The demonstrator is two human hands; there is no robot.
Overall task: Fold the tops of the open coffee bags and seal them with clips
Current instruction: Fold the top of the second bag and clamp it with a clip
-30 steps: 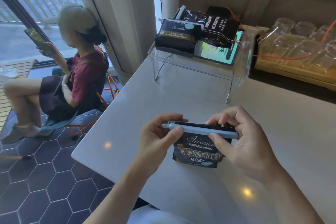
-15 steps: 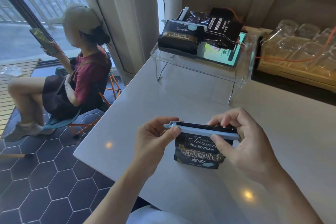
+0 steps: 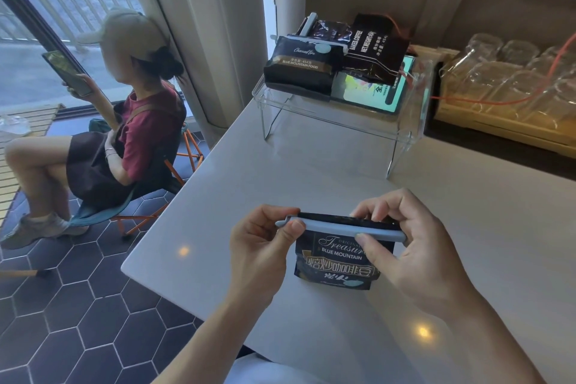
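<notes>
A small black coffee bag (image 3: 335,262) with "Blue Mountain" print stands on the white table (image 3: 467,227) in front of me. A long pale blue clip (image 3: 330,227) runs across its folded top. My left hand (image 3: 260,246) pinches the clip's left end between thumb and fingers. My right hand (image 3: 402,246) grips the clip's right end, thumb in front, fingers behind the bag top. Three other dark coffee bags (image 3: 299,67) lie on a clear acrylic stand (image 3: 411,134) at the back; at least one carries a pale clip.
A phone with a lit screen (image 3: 371,93) lies on the stand under the bags. A yellow tray of upturned glasses (image 3: 505,84) sits at the back right. A person sits on a chair (image 3: 131,140) left of the table, holding a phone. The table's left edge drops to a tiled floor.
Both hands stay on the clip and bag in nearly the same place. The view has shifted a little; nothing else moved.
</notes>
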